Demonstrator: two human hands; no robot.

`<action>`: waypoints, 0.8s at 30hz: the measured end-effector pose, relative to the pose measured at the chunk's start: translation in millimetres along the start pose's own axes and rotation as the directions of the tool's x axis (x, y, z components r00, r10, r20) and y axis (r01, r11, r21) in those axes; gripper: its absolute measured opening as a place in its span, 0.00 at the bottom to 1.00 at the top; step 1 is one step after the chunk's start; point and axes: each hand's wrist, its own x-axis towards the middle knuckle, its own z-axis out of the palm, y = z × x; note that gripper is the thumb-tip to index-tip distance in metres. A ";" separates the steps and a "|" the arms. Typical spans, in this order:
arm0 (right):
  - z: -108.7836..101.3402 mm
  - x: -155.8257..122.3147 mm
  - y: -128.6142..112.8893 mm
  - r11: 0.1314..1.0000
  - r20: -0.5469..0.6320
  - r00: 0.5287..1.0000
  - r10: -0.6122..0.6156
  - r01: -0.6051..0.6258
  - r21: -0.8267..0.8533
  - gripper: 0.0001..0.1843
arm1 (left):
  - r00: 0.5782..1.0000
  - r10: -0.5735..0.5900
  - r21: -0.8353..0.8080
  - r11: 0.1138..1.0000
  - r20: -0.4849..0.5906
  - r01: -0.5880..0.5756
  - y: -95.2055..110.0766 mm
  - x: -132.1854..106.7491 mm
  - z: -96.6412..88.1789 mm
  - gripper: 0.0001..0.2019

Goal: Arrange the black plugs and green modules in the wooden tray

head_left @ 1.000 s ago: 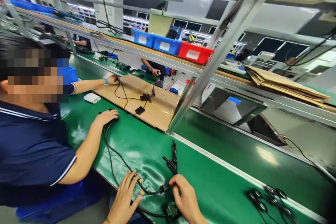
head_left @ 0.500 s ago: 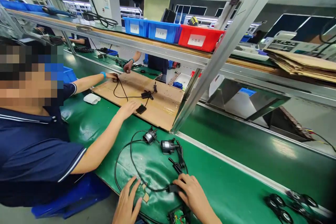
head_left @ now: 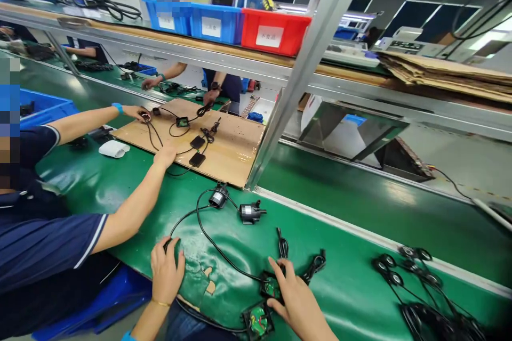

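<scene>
My right hand grips a small black box with a green circuit board showing, between thumb and fingers. My left hand is curled over a black cable at the bench edge; the cable is partly hidden under its fingers. A second open black box with a green board and coloured wires lies just below the first. Beyond the hands stand two black pumps, one pump on the left and another pump on the right. Cable bundles lie beside my right hand.
A person at left works over a cardboard sheet bearing boxes and cables. Black round parts with cables lie at right. An aluminium post rises from the green bench. Blue bins and a red bin stand on the shelf above.
The box at my right hand now shows its green board instead of its black side. The cable bundles have shifted right. My left hand has moved to the cable; the view has turned right.
</scene>
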 end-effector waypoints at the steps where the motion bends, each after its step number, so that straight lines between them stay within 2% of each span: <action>1: -5.1 3.9 -4.9 1.000 0.052 0.999 0.013 -0.012 -0.015 0.43 | 0.998 0.057 -0.037 0.998 0.017 -0.056 11.7 -7.4 -3.5 0.15; 2: -11.0 7.9 -8.9 0.999 0.099 0.995 0.017 -0.014 -0.030 0.41 | 0.985 0.148 -0.104 0.985 0.084 -0.139 26.1 -17.4 -6.6 0.14; 3: -17.7 11.3 -11.7 0.999 0.127 0.992 0.019 -0.015 -0.039 0.37 | 0.943 0.272 -0.203 0.951 0.193 -0.232 42.4 -29.1 -8.7 0.14; 4: -25.4 13.5 -13.4 0.999 0.130 0.991 0.019 -0.014 -0.039 0.34 | 0.851 0.415 -0.326 0.892 0.322 -0.312 59.7 -41.4 -9.3 0.17; 5: -34.0 14.1 -14.1 0.999 0.107 0.994 0.020 -0.017 -0.031 0.31 | 0.720 0.541 -0.444 0.824 0.435 -0.351 76.9 -53.2 -7.8 0.23; 6: -43.2 12.8 -13.7 1.000 0.065 0.998 0.024 -0.023 -0.015 0.30 | 0.592 0.617 -0.525 0.776 0.519 -0.348 92.9 -63.5 -4.5 0.31; 7: -52.9 9.3 -12.6 1.000 0.017 0.999 0.030 -0.030 0.009 0.30 | 0.495 0.648 -0.566 0.756 0.579 -0.327 107.1 -71.2 0.6 0.37; 8: -62.7 3.7 -10.9 0.999 -0.028 0.999 0.032 -0.031 0.043 0.30 | 0.446 0.648 -0.576 0.758 0.617 -0.306 118.9 -75.8 6.7 0.41; 9: -72.1 -3.7 -8.8 0.996 -0.061 0.998 0.026 -0.021 0.086 0.30 | 0.436 0.634 -0.566 0.771 0.639 -0.292 128.2 -77.1 13.2 0.42; 11: -87.3 -21.5 -4.7 0.983 -0.052 0.998 -0.024 0.034 0.183 0.32 | 0.470 0.610 -0.540 0.789 0.638 -0.293 140.0 -70.2 25.4 0.40; 13: -93.8 -39.3 -2.4 0.958 0.052 0.993 -0.107 0.089 0.273 0.35 | 0.526 0.604 -0.523 0.792 0.598 -0.315 146.6 -54.2 34.5 0.36; 15: -88.6 -52.4 -3.5 0.941 0.176 0.974 -0.146 0.082 0.327 0.37 | 0.570 0.598 -0.496 0.796 0.563 -0.346 151.3 -35.8 41.5 0.34; 17: -71.4 -58.4 -7.2 0.941 0.238 0.965 -0.112 0.027 0.336 0.38 | 0.596 0.612 -0.469 0.788 0.521 -0.400 154.2 -21.6 47.7 0.34; 20: -32.7 -54.4 -11.2 0.954 0.186 0.982 -0.039 -0.019 0.299 0.40 | 0.617 0.672 -0.410 0.740 0.410 -0.533 147.5 -15.8 52.5 0.39; 22: -9.0 -46.9 -9.7 0.964 0.127 0.992 -0.025 -0.009 0.266 0.40 | 0.655 0.682 -0.322 0.732 0.327 -0.601 130.0 -21.4 48.4 0.40; 24: 4.5 -39.5 -5.9 0.970 0.090 0.996 -0.023 0.000 0.242 0.40 | 0.693 0.660 -0.226 0.751 0.289 -0.620 101.7 -31.9 36.1 0.40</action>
